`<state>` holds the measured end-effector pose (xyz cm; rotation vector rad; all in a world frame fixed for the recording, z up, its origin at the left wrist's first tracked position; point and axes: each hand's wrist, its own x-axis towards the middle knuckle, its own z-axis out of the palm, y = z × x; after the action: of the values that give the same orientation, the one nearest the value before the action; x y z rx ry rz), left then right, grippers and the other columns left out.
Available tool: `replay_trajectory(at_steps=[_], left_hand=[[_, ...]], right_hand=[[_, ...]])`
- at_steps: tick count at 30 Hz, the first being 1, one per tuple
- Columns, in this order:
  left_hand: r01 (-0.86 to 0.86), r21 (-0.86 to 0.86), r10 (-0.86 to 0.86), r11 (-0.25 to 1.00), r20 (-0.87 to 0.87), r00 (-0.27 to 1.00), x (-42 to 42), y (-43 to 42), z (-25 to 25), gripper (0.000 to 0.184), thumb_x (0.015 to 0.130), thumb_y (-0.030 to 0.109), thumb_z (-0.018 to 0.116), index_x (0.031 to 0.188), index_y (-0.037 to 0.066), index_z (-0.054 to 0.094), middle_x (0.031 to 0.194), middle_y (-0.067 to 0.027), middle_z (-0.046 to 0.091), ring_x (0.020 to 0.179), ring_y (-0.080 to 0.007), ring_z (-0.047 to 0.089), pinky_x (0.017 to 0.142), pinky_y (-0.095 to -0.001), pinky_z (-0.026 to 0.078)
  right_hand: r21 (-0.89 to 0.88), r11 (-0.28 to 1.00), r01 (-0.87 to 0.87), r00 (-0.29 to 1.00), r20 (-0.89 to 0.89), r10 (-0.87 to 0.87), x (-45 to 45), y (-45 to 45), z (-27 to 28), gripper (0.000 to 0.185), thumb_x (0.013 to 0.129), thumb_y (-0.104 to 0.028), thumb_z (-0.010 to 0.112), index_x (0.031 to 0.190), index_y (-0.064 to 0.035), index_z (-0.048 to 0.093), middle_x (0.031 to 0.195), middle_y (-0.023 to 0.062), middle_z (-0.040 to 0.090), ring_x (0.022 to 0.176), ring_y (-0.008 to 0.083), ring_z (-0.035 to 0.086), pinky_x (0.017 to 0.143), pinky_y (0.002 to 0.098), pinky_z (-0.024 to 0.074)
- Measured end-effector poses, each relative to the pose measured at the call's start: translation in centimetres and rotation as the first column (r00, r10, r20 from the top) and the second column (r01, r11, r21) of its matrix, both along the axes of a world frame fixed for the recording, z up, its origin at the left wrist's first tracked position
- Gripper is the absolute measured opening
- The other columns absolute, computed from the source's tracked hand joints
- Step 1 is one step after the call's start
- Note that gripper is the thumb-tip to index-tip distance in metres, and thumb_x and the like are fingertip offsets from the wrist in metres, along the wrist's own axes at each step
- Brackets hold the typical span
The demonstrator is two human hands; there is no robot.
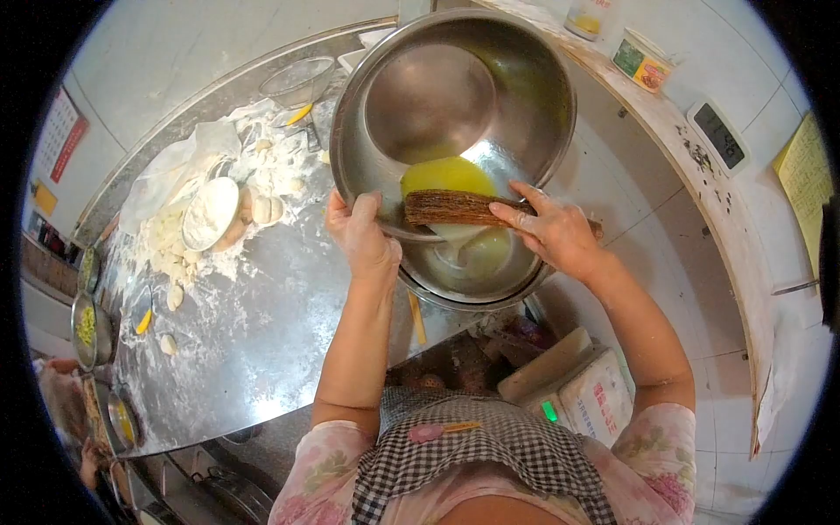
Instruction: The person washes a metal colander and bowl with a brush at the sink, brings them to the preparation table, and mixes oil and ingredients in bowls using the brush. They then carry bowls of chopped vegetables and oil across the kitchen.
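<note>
A large steel bowl (534, 96) is tilted toward me, its left rim gripped by my left hand (363, 236). Yellow-green liquid (451, 175) lies at its lower side and runs over the rim. My right hand (557, 232) holds a brown bristle brush (451, 208) across that rim, partly in front of the liquid. Under it stands a second steel bowl (472, 278) with pale greenish liquid inside.
On the floured steel table (254, 324) at the left are a white bowl of flour (211, 214), dough pieces (267, 208) and a sieve (297, 80). Small bowls (90, 331) line its left edge beside another person's arm (59, 366). A shelf (691, 149) holds a digital clock (719, 138).
</note>
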<state>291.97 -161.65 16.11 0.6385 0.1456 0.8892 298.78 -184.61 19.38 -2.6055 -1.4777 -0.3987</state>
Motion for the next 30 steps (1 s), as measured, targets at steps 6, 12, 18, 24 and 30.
replay_trajectory(at_steps=[6, 12, 18, 24, 30], left_hand=[[-0.001, 0.018, 0.001, 1.0, 0.014, 1.0, -0.4, 0.1, 0.1, 0.017, 0.069, -0.008, 0.047, 0.082, 0.002, 0.052, 0.081, -0.0037, 0.058, 0.069, -0.0099, 0.052, 0.067, -0.023, 0.044], [-0.012, 0.018, 0.012, 1.0, 0.035, 0.999, -0.6, -0.1, 0.6, 0.017, 0.069, -0.007, 0.048, 0.082, 0.002, 0.053, 0.081, -0.0039, 0.058, 0.07, -0.0104, 0.053, 0.069, -0.0238, 0.044], [-0.044, 0.056, 0.04, 0.997, 0.068, 0.997, -0.8, -0.3, 1.1, 0.018, 0.068, -0.007, 0.048, 0.082, 0.002, 0.054, 0.081, -0.0036, 0.058, 0.071, -0.0103, 0.052, 0.069, -0.0232, 0.043], [-0.054, 0.055, 0.049, 0.997, 0.085, 0.995, -1.0, -0.6, 1.3, 0.02, 0.068, -0.008, 0.047, 0.084, 0.001, 0.055, 0.082, -0.0042, 0.058, 0.071, -0.0102, 0.053, 0.07, -0.0232, 0.043], [-0.057, 0.065, 0.051, 0.996, 0.084, 0.995, -1.5, -0.8, 1.5, 0.02, 0.068, -0.008, 0.047, 0.084, 0.0, 0.055, 0.082, -0.0045, 0.058, 0.071, -0.0108, 0.053, 0.07, -0.0234, 0.044]], right_hand=[[0.012, 1.0, -0.019, 0.998, 0.055, 0.018, 0.3, 0.0, -0.2, 0.05, 0.076, -0.013, 0.059, 0.12, -0.0362, 0.051, 0.122, 0.0145, 0.049, 0.088, 0.032, 0.06, 0.073, 0.0391, 0.051], [-0.01, 1.0, -0.02, 0.994, 0.105, 0.021, 0.2, 0.0, 0.3, 0.051, 0.076, -0.013, 0.06, 0.12, -0.0362, 0.05, 0.124, 0.014, 0.048, 0.087, 0.0313, 0.06, 0.072, 0.0385, 0.0513], [0.005, 0.999, -0.031, 0.994, 0.104, 0.031, 0.4, -0.4, 0.6, 0.053, 0.075, -0.013, 0.06, 0.121, -0.0353, 0.049, 0.125, 0.0142, 0.047, 0.088, 0.0317, 0.06, 0.072, 0.0379, 0.0514], [-0.017, 1.0, -0.019, 0.993, 0.119, 0.021, 0.3, -0.5, 0.9, 0.052, 0.075, -0.014, 0.06, 0.121, -0.0347, 0.049, 0.125, 0.0143, 0.047, 0.088, 0.0317, 0.059, 0.073, 0.0379, 0.0511], [-0.013, 1.0, -0.025, 0.989, 0.145, 0.027, 0.1, -0.4, 1.2, 0.05, 0.076, -0.015, 0.06, 0.121, -0.0335, 0.05, 0.125, 0.0143, 0.048, 0.09, 0.0318, 0.058, 0.074, 0.038, 0.0503]])
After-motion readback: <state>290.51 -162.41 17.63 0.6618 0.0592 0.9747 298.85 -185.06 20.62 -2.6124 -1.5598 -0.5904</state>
